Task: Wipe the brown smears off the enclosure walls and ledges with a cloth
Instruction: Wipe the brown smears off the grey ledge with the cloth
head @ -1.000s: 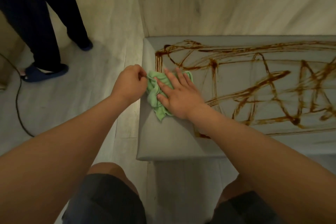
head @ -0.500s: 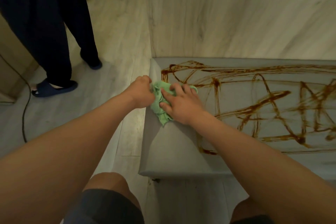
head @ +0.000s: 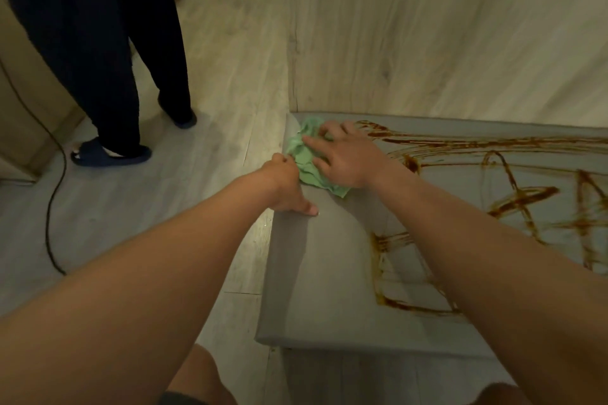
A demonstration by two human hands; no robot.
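Note:
A grey ledge carries tangled brown smears across its middle and right. A crumpled green cloth lies at the ledge's far left corner, below the pale wood wall. My right hand presses flat on the cloth with fingers spread. My left hand sits at the ledge's left edge. Its fingers are curled against the cloth's left side and seem to hold it, while the thumb rests on the bare ledge. The strip of ledge near my hands shows no smears.
Another person in dark trousers and dark slippers stands on the pale floor to the left. A black cable trails across the floor near them. My knees show at the bottom, close to the ledge's front edge.
Both hands have pushed the cloth away from me along the ledge's left side into the far corner. The smears at that corner no longer show. My left thumb now lies on the ledge.

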